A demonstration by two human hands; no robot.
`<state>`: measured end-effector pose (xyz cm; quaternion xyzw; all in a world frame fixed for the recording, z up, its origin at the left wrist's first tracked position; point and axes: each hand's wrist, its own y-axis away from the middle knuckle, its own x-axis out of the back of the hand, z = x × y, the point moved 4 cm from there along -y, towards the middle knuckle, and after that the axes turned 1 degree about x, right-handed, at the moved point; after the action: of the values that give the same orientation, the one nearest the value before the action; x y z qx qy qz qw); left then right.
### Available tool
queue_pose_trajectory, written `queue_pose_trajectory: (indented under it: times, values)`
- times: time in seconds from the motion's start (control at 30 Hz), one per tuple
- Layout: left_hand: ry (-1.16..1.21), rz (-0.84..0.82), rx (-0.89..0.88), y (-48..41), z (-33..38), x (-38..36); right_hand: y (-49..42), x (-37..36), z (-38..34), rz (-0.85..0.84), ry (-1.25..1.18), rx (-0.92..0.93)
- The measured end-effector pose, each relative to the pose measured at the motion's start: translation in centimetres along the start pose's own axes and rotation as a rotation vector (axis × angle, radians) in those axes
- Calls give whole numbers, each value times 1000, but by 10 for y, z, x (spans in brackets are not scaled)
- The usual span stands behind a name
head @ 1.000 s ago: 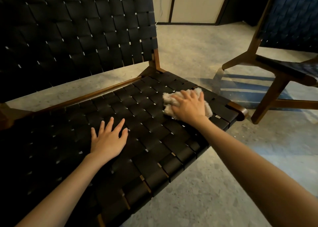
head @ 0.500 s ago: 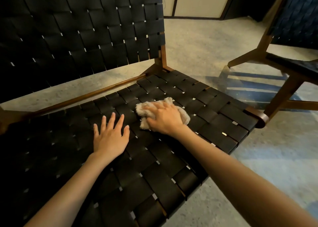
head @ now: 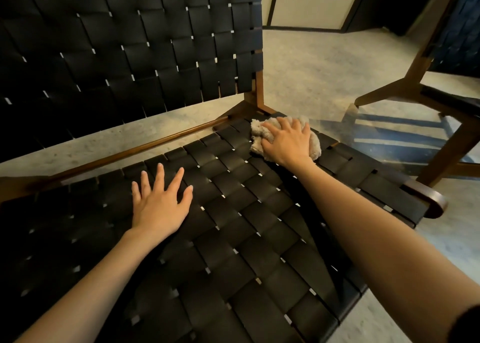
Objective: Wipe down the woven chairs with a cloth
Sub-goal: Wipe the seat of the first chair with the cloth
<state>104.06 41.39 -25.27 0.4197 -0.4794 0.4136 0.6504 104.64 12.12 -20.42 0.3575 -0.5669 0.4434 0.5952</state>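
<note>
Item one, the black woven-strap chair [head: 233, 225] with a brown wooden frame: it fills the left and centre of the frame, with its seat spreading from the middle to the lower edge. Its woven backrest [head: 130, 57] rises across the upper left. A rounded wooden frame corner [head: 430, 199] shows at the seat's right edge. Item two, the beige, fluffy, bunched cloth [head: 314, 145]: it lies on the seat's far right corner, just below and right of where the backrest post meets the seat, a little above centre in the frame. Item three, your right hand [head: 285, 142]: it sits palm down on top of the cloth, fingers bent over the wad and thumb tucked at its left side, gripping it and pressing it against the straps. Cloth shows past your fingertips and along the right of your hand. Item four, your left hand [head: 158, 202]: it lies flat on the seat left of centre, fingers spread and straight, holding nothing, well apart from the cloth. Both bare forearms run in from the lower edge. Item five, a second wooden-framed chair [head: 415, 88] with dark woven straps: it stands at the right edge, apart from the first. Item six, a speckled grey floor [head: 298, 77]: it shows between and under the chairs. Blue stripes [head: 389, 135] on it lie beneath the second chair. Item seven, a cream panel [head: 311, 2] in a dark frame: top centre.
</note>
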Motion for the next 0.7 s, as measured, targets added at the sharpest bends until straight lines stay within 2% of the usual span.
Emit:
queue_pose_trajectory:
  times: [0.1, 0.27, 0.4, 0.47, 0.53, 0.7]
  values:
    - [24, 52, -12, 1, -1, -2, -1, -1, -16, -8, -41, 47]
    - [45, 103, -5, 3, 0, -1, 44, -15, -78, -51, -217, 327]
    - [58, 106, 3, 3, 0, 0, 50, -18, -84, -37, -221, 401]
    - [75, 107, 3, 3, 0, 1, 34, -16, -66, 10, -146, 340]
    - [90, 110, 1, 3, -1, 1, 10, -13, -43, 38, -71, 198]
    - [128, 120, -11, 3, -3, -1, -39, -12, -31, 28, -52, 1]
